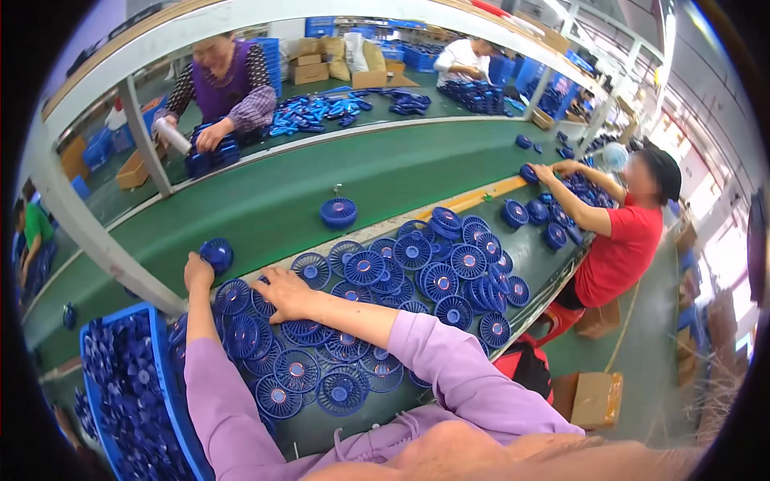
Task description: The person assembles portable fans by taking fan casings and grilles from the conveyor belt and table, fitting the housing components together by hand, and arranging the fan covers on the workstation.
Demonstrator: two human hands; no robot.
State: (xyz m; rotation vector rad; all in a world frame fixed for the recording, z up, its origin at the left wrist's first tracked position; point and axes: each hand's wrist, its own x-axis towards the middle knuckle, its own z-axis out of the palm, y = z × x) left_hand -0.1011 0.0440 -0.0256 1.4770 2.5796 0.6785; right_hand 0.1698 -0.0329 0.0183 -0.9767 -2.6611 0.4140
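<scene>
At the belt's near edge, my left hand (pixel 200 274) grips a round blue fan head (pixel 217 255) by its side. To its right my right hand (pixel 285 295) lies palm down with fingers spread over the heap, its fingertips touching a blue fan grille (pixel 263 303). Many more round blue fan grilles (pixel 365 267) with spokes, several with reddish rings at the hub, cover the bench under and beyond my right forearm. Another blue fan head (pixel 338 212) with a small stem on top rides on the green conveyor belt (pixel 277 228).
A blue crate (pixel 164 353) full of small dark blue parts stands left of my left arm. A white frame post (pixel 96 216) rises beyond it. At right a co-worker in red (pixel 622 256) handles fan heads; two others work across the belt among blue parts (pixel 317 112).
</scene>
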